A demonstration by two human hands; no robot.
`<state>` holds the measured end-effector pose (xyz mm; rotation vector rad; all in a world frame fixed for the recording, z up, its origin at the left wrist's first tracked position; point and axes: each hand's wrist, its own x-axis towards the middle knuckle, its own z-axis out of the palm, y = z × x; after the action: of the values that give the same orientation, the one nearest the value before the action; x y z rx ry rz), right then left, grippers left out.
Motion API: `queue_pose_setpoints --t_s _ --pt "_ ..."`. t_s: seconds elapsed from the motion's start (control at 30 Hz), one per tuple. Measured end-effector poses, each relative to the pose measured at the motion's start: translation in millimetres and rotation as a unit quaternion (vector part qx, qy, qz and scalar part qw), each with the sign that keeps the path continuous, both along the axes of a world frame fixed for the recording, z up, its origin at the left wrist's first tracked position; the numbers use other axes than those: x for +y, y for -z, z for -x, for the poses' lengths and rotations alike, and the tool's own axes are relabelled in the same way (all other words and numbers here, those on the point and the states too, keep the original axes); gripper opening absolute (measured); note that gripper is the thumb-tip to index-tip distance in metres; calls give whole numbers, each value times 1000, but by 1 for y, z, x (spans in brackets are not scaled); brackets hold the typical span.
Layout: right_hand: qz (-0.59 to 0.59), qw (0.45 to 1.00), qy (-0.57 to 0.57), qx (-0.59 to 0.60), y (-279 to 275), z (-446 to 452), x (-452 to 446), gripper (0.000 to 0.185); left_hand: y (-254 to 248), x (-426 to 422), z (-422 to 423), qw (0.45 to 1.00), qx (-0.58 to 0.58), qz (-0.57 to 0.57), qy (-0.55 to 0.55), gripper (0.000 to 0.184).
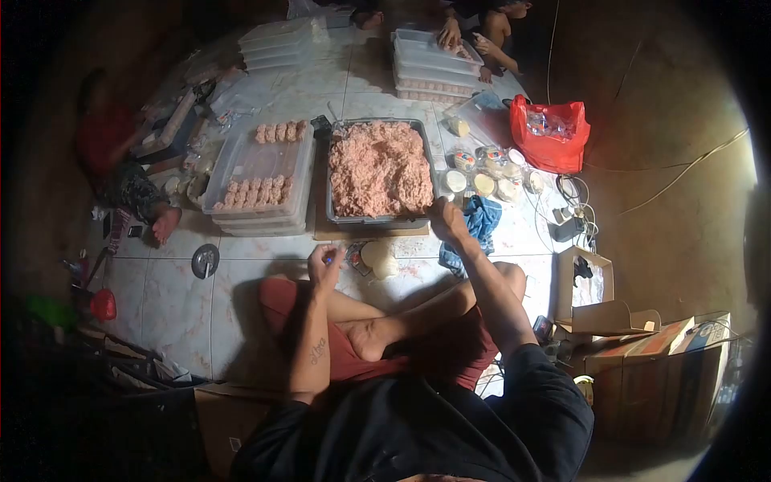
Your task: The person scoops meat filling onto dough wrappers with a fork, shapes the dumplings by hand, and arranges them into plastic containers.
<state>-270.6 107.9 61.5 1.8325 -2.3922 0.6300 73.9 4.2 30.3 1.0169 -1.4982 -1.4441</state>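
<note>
My left hand [325,263] is closed near a small round container [354,257] and pale round wrappers [379,260] on the tiled floor; a small blue thing shows between its fingers. My right hand [447,218] is closed at the lower right corner of the grey tray [429,153], beside a blue cloth [480,225]. What it holds, if anything, I cannot make out. Pink minced filling [381,165] fills the tray. To its left, a translucent box [259,165] bears two rows of shaped pink pieces [254,193].
Round tubs [483,184] and a red plastic bag [549,132] are on the right, near cables [572,193] and an open carton [567,291]. Stacked boxes [438,72] stand at the back by a person's hands [451,34]. Another person's foot [166,225] is at left.
</note>
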Motion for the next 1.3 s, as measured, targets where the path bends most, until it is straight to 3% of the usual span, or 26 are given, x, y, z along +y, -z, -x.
queue_pose_setpoints --t_s 0.03,0.07,0.1,0.17,0.23,0.27,0.3,0.37,0.43,0.47,0.53,0.57,0.6,0.63,0.7,0.77,0.83,0.87,0.9,0.97,1.0,1.03,1.1,1.17,1.23,1.3 --pt "0 1000 -1 1 -3 -9 -1 36 5 6 -1 999 -34 -19 29 31" --pt "3 997 31 -78 -11 -29 1 37 35 7 5 993 -84 77 16 32" --pt "5 986 62 -156 -13 -44 0 38 29 13 10 993 -85 75 15 32" --pt "10 975 68 -210 -1 -54 -14 40 2 33 25 967 -144 146 149 35" --pt "142 961 29 -237 -4 -64 -28 43 -16 44 39 912 -277 243 179 46" --pt "94 961 73 -248 -16 -65 -34 45 42 42 52 884 -280 350 133 54" --pt "99 962 73 -242 -24 -65 -41 45 42 44 57 860 -282 401 139 64" --pt "101 952 110 -268 -47 -66 -53 34 31 54 65 783 -379 471 145 62" --pt "59 953 155 -253 -58 -56 -62 29 43 51 70 759 -397 493 154 56" --pt "36 983 76 -165 -40 -36 -68 24 53 46 74 730 -420 515 160 51" --pt "-7 992 -127 -18 -16 11 -75 12 74 39 72 759 -367 517 147 43" --pt "-64 993 -99 8 -7 27 -77 14 79 36 69 783 -317 517 134 35" --pt "30 994 -97 42 -10 33 -66 15 25 48 57 832 -284 459 127 13" --pt "122 985 -95 76 -19 36 -54 15 34 45 60 835 -283 456 124 13" --pt "-24 999 25 1 -46 41 -48 14 70 40 70 927 -163 310 133 10" --pt "-11 1000 5 5 -71 41 -36 12 42 43 67 942 -181 259 108 14" --pt "41 992 -28 112 -90 37 -29 8 32 39 71 992 -16 -37 123 27" --pt "12 997 -13 70 -96 41 -33 11 40 28 77 983 18 -68 171 27" --pt "8 997 -14 71 -98 39 -34 11 48 22 81 983 20 -72 170 27" --pt "15 991 -63 120 -111 35 -41 12 37 8 89 957 -19 -44 286 30" --pt "-27 988 -67 137 -110 36 -46 16 31 2 88 940 -32 -25 337 42" --pt "-30 987 -68 142 -112 35 -52 16 11 2 81 941 -26 -26 337 42" --pt "-24 990 -64 123 -117 22 -68 16 -31 3 63 904 -219 30 365 61" --pt "-40 990 -48 130 -125 6 -82 15 3 5 56 918 -194 100 331 78" --pt "-94 980 7 177 -130 -1 -99 16 1 -4 55 886 -178 -37 427 80" --pt "-121 968 15 221 -124 -1 -120 17 11 -7 62 903 -150 9 401 81"
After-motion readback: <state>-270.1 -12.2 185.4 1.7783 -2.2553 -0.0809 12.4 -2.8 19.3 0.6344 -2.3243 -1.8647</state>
